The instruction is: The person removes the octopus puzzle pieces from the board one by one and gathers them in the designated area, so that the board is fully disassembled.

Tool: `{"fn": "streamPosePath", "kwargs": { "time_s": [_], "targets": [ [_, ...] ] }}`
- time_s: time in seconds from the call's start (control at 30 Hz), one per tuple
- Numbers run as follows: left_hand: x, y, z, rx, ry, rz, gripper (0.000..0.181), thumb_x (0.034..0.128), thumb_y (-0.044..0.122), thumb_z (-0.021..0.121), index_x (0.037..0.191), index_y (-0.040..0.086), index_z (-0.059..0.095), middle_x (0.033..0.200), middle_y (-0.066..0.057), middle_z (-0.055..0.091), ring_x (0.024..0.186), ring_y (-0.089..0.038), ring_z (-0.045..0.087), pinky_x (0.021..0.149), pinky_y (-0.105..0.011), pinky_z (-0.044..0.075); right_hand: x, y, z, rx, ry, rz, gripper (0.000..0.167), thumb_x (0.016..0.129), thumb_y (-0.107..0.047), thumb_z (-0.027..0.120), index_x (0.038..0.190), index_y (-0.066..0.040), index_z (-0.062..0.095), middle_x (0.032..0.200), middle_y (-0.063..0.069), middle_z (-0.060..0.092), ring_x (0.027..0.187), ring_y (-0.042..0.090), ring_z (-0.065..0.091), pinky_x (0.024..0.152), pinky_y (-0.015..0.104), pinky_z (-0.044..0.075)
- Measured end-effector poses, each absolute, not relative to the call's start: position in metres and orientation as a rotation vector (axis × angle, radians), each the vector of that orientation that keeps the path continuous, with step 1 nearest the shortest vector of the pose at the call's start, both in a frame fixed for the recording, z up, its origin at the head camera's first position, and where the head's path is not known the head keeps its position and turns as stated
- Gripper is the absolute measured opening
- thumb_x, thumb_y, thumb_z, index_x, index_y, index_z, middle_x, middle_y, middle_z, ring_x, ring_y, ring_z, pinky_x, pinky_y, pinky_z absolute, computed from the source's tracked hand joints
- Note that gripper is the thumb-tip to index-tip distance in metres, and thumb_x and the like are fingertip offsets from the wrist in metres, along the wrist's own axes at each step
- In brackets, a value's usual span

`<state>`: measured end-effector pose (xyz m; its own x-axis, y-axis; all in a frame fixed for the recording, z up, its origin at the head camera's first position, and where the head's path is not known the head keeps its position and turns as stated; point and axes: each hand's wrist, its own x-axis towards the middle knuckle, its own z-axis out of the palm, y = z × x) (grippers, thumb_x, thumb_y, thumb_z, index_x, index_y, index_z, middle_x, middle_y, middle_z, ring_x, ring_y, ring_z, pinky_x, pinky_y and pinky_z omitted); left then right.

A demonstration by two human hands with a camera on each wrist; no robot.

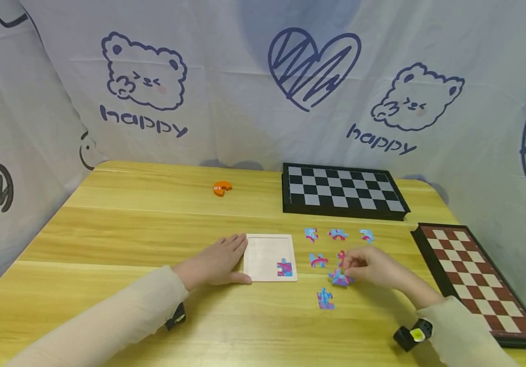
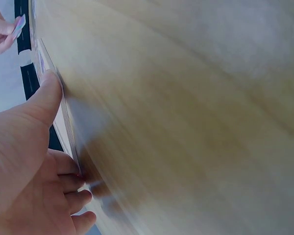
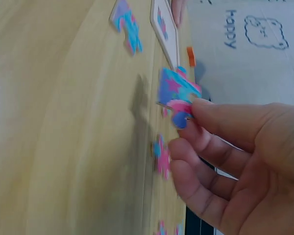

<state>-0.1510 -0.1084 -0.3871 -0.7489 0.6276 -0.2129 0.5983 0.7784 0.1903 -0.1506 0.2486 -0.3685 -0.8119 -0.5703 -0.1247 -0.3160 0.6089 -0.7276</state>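
A square, pale puzzle tray (image 1: 263,255) lies on the wooden table, with one blue, pink and purple puzzle piece (image 1: 284,268) in its near right corner. My left hand (image 1: 219,262) rests flat at the tray's left edge, fingers straight, thumb along the near corner. Between thumb and forefinger my right hand (image 1: 375,267) pinches another puzzle piece (image 3: 179,93), raised off the table. That piece shows a pink star on blue and purple. Beneath and around the right hand lie several loose pieces, among them one nearer the front edge (image 1: 325,298).
At the back stands a black and white checkered board (image 1: 343,188). A brown and white checkered board (image 1: 478,280) lies along the right side. Toward the back is a small orange object with a notch (image 1: 222,188). A printed cloth (image 1: 226,86) hangs behind the table.
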Motion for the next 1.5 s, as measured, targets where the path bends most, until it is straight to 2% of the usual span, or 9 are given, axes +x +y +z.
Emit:
{"fn": "streamPosePath", "kwargs": {
  "time_s": [0.3,0.6,0.87,1.13,1.5],
  "targets": [
    [-0.151,-0.108,-0.387,0.955,2.705,0.151,0.086,0.0878,0.053,0.051,0.141,-0.009,0.025,0.147,-0.023,0.019,0.135,-0.035,0.018,0.107,-0.046,0.018,-0.143,0.277,-0.376,-0.654,2.381,-0.981,0.007,0.084,-0.004,0.064,0.078,-0.005,0.062,0.064,-0.001,0.055,0.055,0.008,0.046,0.049,0.021,0.04],
    [-0.152,-0.108,-0.387,0.955,2.704,0.166,0.085,0.0881,0.052,0.052,0.14,-0.01,0.025,0.147,-0.023,0.019,0.135,-0.035,0.018,0.107,-0.046,0.017,-0.14,0.277,-0.379,-0.683,2.284,-1.017,0.007,0.083,0.0,0.063,0.076,-0.002,0.063,0.063,-0.001,0.055,0.053,0.005,0.044,0.047,0.019,0.039],
    [-0.152,-0.108,-0.386,0.962,2.706,0.168,0.085,0.0883,0.052,0.052,0.14,-0.01,0.025,0.147,-0.023,0.019,0.134,-0.035,0.018,0.107,-0.045,0.018,-0.141,0.275,-0.378,-0.657,2.333,-0.984,0.008,0.084,-0.005,0.066,0.079,-0.002,0.061,0.064,-0.002,0.054,0.053,0.007,0.044,0.047,0.021,0.039],
    [-0.152,-0.107,-0.386,0.95,2.709,0.148,0.086,0.0878,0.052,0.052,0.14,-0.01,0.025,0.147,-0.023,0.019,0.134,-0.035,0.019,0.107,-0.045,0.018,-0.148,0.257,-0.37,-0.685,2.401,-0.964,0.008,0.083,-0.007,0.067,0.083,-0.002,0.06,0.068,0.001,0.056,0.058,0.01,0.047,0.051,0.021,0.04],
    [-0.151,-0.107,-0.385,0.936,2.709,0.144,0.086,0.0877,0.053,0.052,0.14,-0.01,0.026,0.147,-0.023,0.02,0.134,-0.035,0.019,0.107,-0.046,0.018,-0.161,0.206,-0.364,-0.787,2.556,-0.831,0.009,0.082,-0.01,0.068,0.089,-0.008,0.063,0.07,-0.005,0.053,0.064,0.011,0.048,0.059,0.026,0.043]
  ]
}}
